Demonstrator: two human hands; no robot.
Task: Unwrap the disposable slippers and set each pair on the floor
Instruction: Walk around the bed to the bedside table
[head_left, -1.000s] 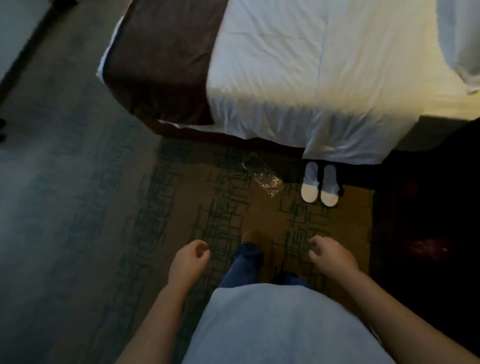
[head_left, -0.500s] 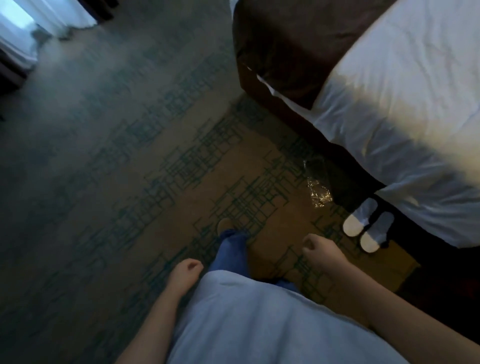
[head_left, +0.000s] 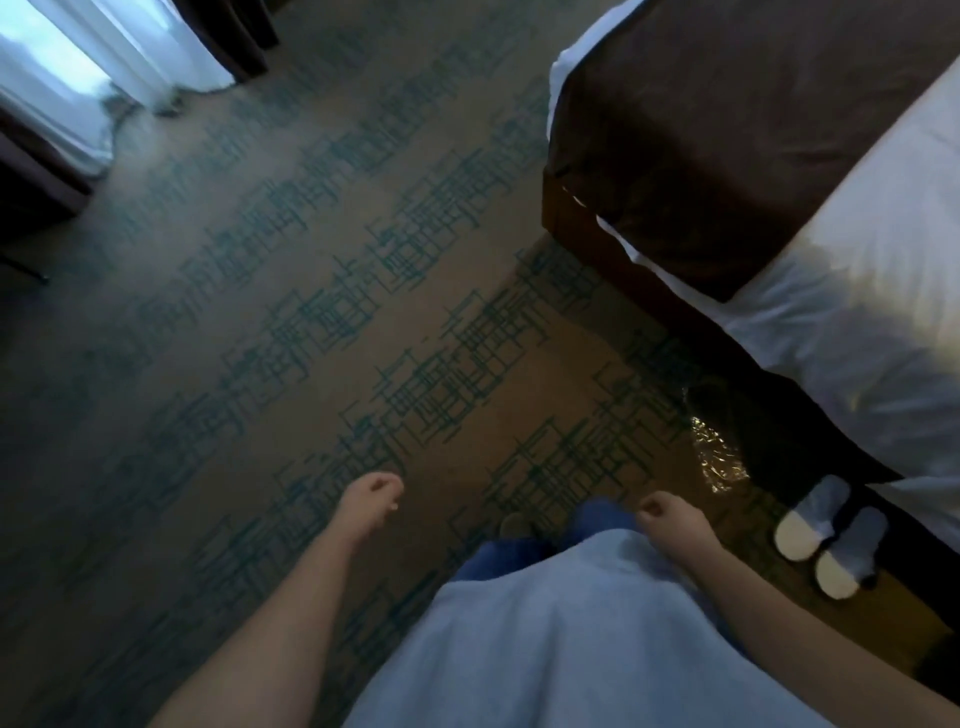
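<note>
One pair of white disposable slippers (head_left: 826, 535) stands side by side on the carpet at the foot of the bed's side, at the lower right. A crumpled clear plastic wrapper (head_left: 714, 452) lies on the floor just left of them. My left hand (head_left: 371, 501) hangs loosely curled over the carpet at the centre left, holding nothing. My right hand (head_left: 670, 519) is loosely closed and empty, a short way left of the slippers and below the wrapper.
A bed (head_left: 857, 291) with white sheets and a dark brown runner fills the right side. White curtains (head_left: 104, 62) hang at the top left, with dark furniture (head_left: 31, 192) below them. Patterned carpet (head_left: 311, 312) spreads across the middle.
My view has swung left, so the bed, slippers and wrapper slid to the right edge. Both hands stayed empty and dropped a little lower in the picture.
</note>
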